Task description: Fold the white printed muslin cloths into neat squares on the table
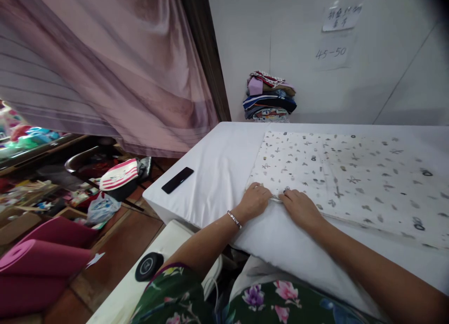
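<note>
A white cloth with small grey and tan prints (291, 160) lies spread in layers over the right part of the white-covered table (217, 174). At its near left corner, my left hand (255, 202) has its fingers closed on the edge. Just to the right, my right hand (300, 209) pinches the same near edge, and a small bunched bit of cloth shows between the two hands. My fingertips are partly hidden by the backs of the hands. The cloth's right end runs past the picture's edge.
A black phone (177, 180) lies near the table's left edge. Folded clothes (270, 97) are stacked against the wall at the back. A pink curtain (150, 71) hangs at left. A white surface with a round black object (149, 266) stands below, beside rolled pink mats (45, 258).
</note>
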Available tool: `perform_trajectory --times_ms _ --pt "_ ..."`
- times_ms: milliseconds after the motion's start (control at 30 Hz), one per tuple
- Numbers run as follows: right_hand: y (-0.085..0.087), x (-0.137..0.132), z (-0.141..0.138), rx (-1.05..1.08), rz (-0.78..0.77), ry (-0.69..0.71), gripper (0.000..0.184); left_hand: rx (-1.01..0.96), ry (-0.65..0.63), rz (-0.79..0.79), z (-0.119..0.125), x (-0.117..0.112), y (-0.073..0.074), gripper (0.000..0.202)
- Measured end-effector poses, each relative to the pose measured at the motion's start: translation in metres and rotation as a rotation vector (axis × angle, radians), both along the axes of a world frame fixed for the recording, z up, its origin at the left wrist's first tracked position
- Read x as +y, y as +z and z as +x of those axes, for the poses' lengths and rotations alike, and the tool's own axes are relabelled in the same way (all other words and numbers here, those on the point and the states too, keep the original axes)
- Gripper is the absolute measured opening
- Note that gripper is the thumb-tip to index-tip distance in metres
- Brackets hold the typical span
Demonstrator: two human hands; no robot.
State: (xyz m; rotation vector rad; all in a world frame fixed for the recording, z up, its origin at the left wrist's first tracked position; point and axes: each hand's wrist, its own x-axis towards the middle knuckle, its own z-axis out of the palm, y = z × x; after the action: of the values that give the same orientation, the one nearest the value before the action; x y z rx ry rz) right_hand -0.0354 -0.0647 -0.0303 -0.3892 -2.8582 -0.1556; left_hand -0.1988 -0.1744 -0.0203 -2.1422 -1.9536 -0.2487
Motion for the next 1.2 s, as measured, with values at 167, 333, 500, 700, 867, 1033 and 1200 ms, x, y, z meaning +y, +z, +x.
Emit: perform_trajectory --times_ms 167,333,500,700,867,1033,1200 --pt "0.003 -0.001 -0.003 0.006 -0.012 0.012 0.02 -0.028 0.011 0.008 0.0 0.0 0.001 0.013" --pt "0.003 -0.008 -0.018 0.009 -0.014 0.031 0.023 -0.075 0.082 0.011 0.001 0.0 0.003 0.019" --pt "-0.002 -0.007 -0.022 0.009 -0.05 0.038 0.023 -0.121 0.075 0.02 -0.001 -0.006 0.002 0.024" --pt "-0.002 -0.004 -0.021 -0.011 -0.064 0.04 0.023 -0.13 0.139 0.053 -0.011 -0.009 0.003 0.022" --pt "0.004 -0.011 -0.032 -0.022 -0.051 0.008 0.022 -0.12 0.116 0.017 -0.014 -0.009 0.005 0.025" --pt "0.002 -0.017 -0.042 -0.003 -0.058 0.016 0.022 -0.186 0.245 0.025 -0.022 -0.015 0.003 0.031" --pt "-0.003 -0.015 -0.039 0.032 -0.081 0.033 0.024 -0.243 0.43 0.094 -0.037 -0.027 0.003 0.033"
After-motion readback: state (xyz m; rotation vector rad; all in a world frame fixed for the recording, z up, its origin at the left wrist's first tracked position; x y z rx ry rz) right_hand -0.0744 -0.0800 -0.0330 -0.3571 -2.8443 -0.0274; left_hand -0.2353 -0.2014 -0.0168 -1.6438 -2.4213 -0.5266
